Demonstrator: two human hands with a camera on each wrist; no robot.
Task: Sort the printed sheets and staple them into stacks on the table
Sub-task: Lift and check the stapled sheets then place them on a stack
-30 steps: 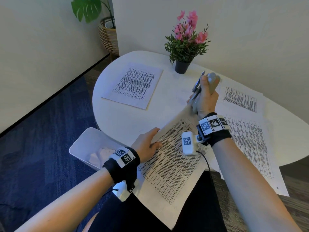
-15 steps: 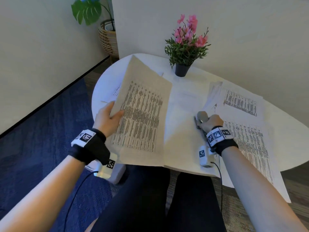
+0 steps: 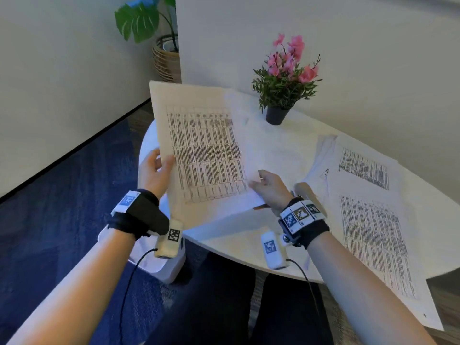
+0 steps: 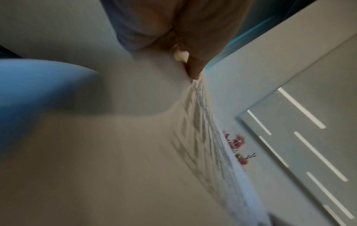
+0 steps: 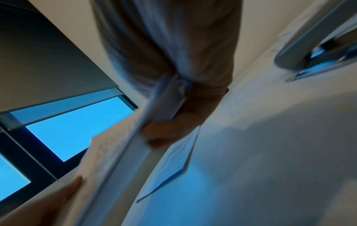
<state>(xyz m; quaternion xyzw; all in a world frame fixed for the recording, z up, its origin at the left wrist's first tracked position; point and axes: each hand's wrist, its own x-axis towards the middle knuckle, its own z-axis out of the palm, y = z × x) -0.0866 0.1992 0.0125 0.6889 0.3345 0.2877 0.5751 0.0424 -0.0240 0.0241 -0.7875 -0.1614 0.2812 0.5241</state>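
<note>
Head view shows my left hand (image 3: pixel 156 170) gripping the left edge of a printed sheet (image 3: pixel 199 145), lifted and tilted up off the round white surface (image 3: pixel 249 245). My right hand (image 3: pixel 272 189) pinches the lower right corner of that lifted paper, thumb on top. Just beside my right wrist, the stapler (image 3: pixel 307 192) lies on the surface, partly hidden. To the right, more printed sheets (image 3: pixel 368 220) lie flat, overlapping, one hanging over the near edge. A potted pink flower (image 3: pixel 286 78) stands at the far side. Both wrist views are blurred, showing only fingers closed on paper.
</note>
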